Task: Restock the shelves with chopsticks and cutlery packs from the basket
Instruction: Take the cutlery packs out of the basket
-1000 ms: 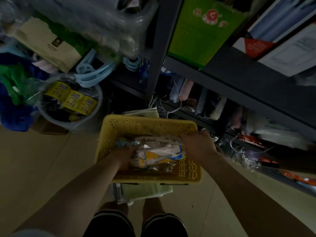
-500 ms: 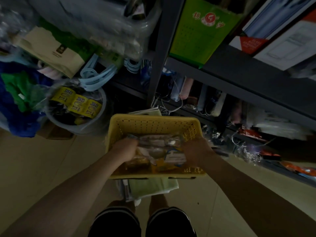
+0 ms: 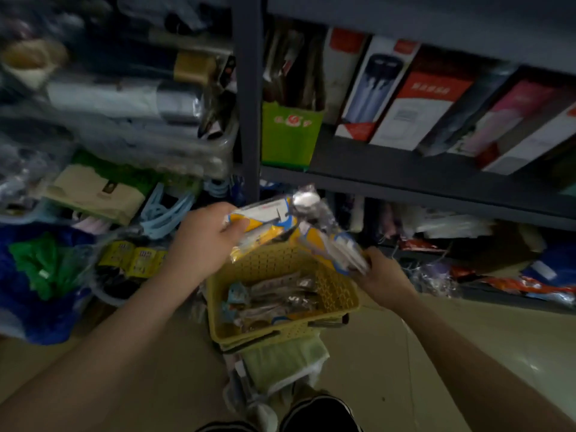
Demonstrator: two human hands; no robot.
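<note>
Setting: dim shop aisle seen from the head camera, with a dark grey metal shelf rack (image 3: 436,169) across the far right and a pale tiled floor (image 3: 405,369) near.
Shelf stock: tall red-and-white cardboard boxes (image 3: 402,101) stand in a row on the upper board; just left of them a green paper pack (image 3: 290,135) stands beside the rack's upright post.
Left clutter: blurred plastic-wrapped goods, light blue plastic hangers (image 3: 168,210) and a blue-and-green bundle, too smeared to name further.
Basket: yellow perforated plastic basket (image 3: 336,288) sits on the floor between the arms, with clear-wrapped cutlery packs (image 3: 274,291) lying in it.
Left hand: left hand (image 3: 202,241) is curled round one end of a bundle of yellow-and-white plastic-wrapped cutlery packs (image 3: 280,222), thumb on top.
Right hand: right hand (image 3: 383,275) grips the other, nearer-right end of the same bundle, fingers closed on it.
Bundle position: held above the basket's far rim, tilted, clear of the shelf boards.
Step in hand: likely carrying the lifted bundle toward a shelf.
Doing it well: keep both ends pinched so no slippery pack slides out, level the bundle, choose a free gap on a shelf board, and slide the packs in flat without knocking over the standing boxes.
</note>
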